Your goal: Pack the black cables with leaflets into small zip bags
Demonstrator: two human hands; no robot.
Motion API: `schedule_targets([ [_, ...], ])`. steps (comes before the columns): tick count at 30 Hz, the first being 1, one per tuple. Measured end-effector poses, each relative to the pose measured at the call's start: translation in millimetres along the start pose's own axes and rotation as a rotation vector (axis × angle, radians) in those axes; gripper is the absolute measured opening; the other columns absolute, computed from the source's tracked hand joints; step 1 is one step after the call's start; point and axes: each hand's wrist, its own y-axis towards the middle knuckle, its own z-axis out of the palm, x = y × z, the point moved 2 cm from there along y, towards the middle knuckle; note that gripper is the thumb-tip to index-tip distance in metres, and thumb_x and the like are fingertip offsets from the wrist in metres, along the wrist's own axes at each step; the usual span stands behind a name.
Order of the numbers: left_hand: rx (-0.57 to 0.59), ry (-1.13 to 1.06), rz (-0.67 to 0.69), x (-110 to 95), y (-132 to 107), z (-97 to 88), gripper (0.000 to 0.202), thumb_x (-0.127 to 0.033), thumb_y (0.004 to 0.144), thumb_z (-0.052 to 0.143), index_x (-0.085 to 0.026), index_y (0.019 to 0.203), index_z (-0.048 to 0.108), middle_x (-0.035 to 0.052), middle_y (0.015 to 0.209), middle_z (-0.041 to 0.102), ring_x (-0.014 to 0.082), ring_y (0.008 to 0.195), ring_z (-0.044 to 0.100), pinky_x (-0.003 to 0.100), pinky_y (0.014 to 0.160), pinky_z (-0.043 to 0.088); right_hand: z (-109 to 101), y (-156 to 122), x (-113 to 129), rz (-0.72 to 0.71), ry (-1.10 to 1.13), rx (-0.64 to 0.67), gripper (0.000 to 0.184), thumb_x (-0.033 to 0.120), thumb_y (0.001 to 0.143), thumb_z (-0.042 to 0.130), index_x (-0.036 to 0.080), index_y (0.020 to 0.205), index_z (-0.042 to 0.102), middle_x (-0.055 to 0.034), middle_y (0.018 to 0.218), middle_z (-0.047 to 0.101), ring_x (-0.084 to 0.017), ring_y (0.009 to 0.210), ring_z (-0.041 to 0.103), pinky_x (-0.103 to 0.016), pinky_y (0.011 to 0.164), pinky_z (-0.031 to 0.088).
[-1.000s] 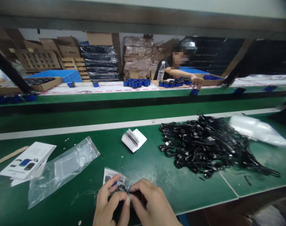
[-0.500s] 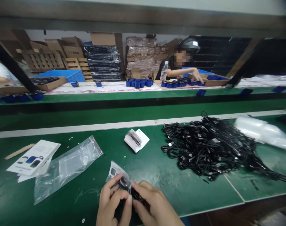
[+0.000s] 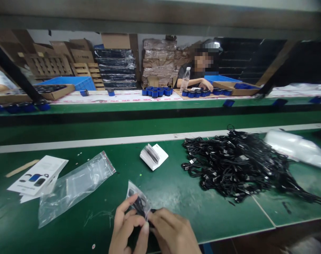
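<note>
Clear small bag [image 3: 138, 200] with a black cable inside sits at the counter's [image 3: 176, 190] near edge. Left hand [image 3: 127, 231] pinches its mouth; right hand [image 3: 172, 233] grips the other side. Advisable: hold the opening taut, coil compact.

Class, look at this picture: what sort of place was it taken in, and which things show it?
Probably a factory packing line: a heap of black cables, clear bags on a long green bench, stacked cartons behind.
</note>
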Motion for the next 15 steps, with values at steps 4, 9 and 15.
schedule_targets([
  [4,0.014,0.019,-0.004,3,-2,1.3,0.039,-0.046,0.089,0.043,-0.022,0.062,0.058,0.0095,0.121,0.049,0.0246,0.108,0.057,0.034,0.087,0.046,4,0,4,-0.122,-0.221,-0.093,0.023,0.019,0.091,0.046,0.018,0.079,0.065,-0.0025,0.063,0.064,-0.015,0.05,0.059,-0.022,0.05,0.043],
  [9,-0.037,-0.006,0.057,0,-4,5.7,0.04,-0.047,0.089,0.044,-0.022,0.06,0.056,0.0094,0.121,0.048,0.021,0.097,0.062,0.03,0.077,0.051,-5,8,0,0.23,0.015,-0.269,0.009,0.017,0.073,0.065,0.02,0.071,0.057,-0.0004,0.069,0.063,-0.015,0.061,0.061,-0.021,0.057,0.046],
  [15,-0.007,0.019,0.117,-2,-13,13.2,0.033,-0.035,0.088,0.046,-0.022,0.059,0.054,0.0083,0.124,0.046,0.0149,0.078,0.064,0.028,0.068,0.051,3,15,-1,0.34,0.22,-0.016,0.007,0.018,0.078,0.055,0.019,0.083,0.06,-0.0008,0.071,0.067,-0.015,0.061,0.06,-0.022,0.057,0.044],
])
